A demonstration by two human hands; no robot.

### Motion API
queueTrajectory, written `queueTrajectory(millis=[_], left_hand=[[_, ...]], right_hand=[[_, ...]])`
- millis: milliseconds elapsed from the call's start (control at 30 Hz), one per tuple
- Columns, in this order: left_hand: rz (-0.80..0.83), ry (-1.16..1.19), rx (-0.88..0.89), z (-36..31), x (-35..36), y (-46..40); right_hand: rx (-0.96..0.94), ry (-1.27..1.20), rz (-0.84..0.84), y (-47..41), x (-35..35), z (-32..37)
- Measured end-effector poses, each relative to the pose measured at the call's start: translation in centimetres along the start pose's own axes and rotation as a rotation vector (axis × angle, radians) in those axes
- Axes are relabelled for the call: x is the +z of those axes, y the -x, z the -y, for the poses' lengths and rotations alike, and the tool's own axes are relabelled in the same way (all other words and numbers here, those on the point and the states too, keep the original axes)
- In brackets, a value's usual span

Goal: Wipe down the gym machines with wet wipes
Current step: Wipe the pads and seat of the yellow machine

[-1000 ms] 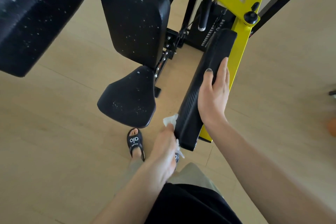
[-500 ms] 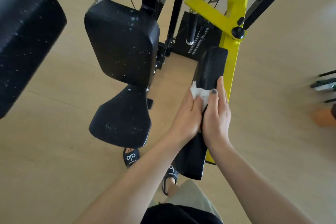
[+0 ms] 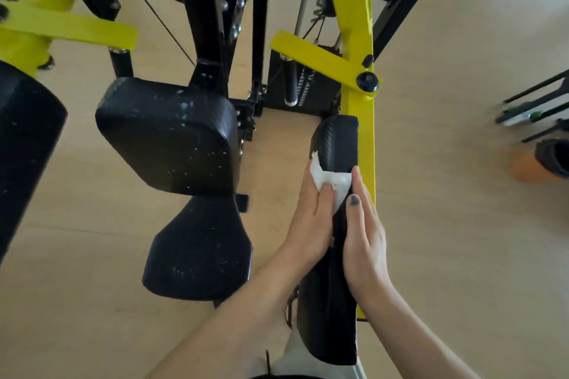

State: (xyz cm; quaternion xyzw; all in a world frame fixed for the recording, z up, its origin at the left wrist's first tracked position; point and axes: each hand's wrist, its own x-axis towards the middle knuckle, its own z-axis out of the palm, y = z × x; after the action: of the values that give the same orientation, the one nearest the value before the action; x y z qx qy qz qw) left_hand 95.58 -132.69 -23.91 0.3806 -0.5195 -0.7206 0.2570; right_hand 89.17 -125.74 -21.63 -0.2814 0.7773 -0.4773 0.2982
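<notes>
I had my left hand [image 3: 311, 218] pressing the wipe [image 3: 331, 180] flat against the left face of the arm pad [image 3: 337, 144], fingers fairly straight over the cloth, about two thirds of the way up the pad. My right hand [image 3: 365, 237] lay against the pad's right side with fingers straight, steadying it beside the yellow arm [image 3: 358, 40]. By my reading the job was well short of done: the pad's far end was not yet covered by the wipe, and the back pad [image 3: 166, 135] and seat [image 3: 197, 252] to the left showed pale specks all over. The big pad [image 3: 24, 148] at far left was speckled too, so those looked left to do.
</notes>
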Motion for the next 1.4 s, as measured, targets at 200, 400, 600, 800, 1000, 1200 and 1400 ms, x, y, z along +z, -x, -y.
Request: queueTrajectory(millis=[200,400,600,800,1000,1200,1400], left_hand=[[-0.074,0.049,-0.153,-1.3,-0.2,-9.0],[-0.088,0.024,-0.391,-2.9,-0.9,-12.4],[-0.105,0.118,-0.473,-3.0,-0.7,-10.1],[-0.041,0.048,-0.515,-0.6,-0.8,-4.0],[-0.057,-0.011,-0.496,-1.6,-1.6,3.3],[-0.244,-0.345,-0.086,-7.4,-7.7,4.3],[-0.453,-1.158,0.546,-12.7,-16.9,0.4]], right_hand=[[-0.024,0.010,0.051,-1.6,-0.3,-0.2],[-0.054,0.099,0.104,-7.0,-0.7,1.1],[-0.050,0.206,0.103,-9.9,0.0,1.9],[-0.059,0.235,0.067,-9.6,0.6,2.2],[-0.074,0.277,0.048,-9.4,0.6,2.6],[-0.182,0.300,-0.047,-8.0,1.8,5.4],[-0.286,0.174,0.177,-4.6,8.0,10.6]])
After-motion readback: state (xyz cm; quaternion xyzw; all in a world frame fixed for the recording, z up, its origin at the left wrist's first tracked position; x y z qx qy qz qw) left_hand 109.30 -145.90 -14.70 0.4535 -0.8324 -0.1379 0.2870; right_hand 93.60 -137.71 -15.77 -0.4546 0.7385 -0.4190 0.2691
